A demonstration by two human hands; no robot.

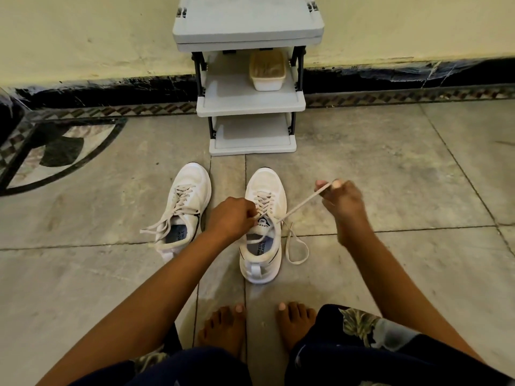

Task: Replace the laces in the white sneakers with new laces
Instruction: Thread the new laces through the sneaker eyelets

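- Nearby, bare feet rest on the floor, just behind the nearer white sneaker.
- Left hand pinches the lace at the top eyelets; right hand fingers grip its end, taut.
- Likely risk: a hard tug drags the sneaker or jams the lace in an eyelet.
- Beyond, the second sneaker is still laced; the shoe rack stands against the wall.

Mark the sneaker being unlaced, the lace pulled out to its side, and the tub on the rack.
sneaker (pixel 266 181): head view, toe cap.
lace (pixel 303 202): head view, middle of the taut stretch.
tub (pixel 268 82): head view, front wall.
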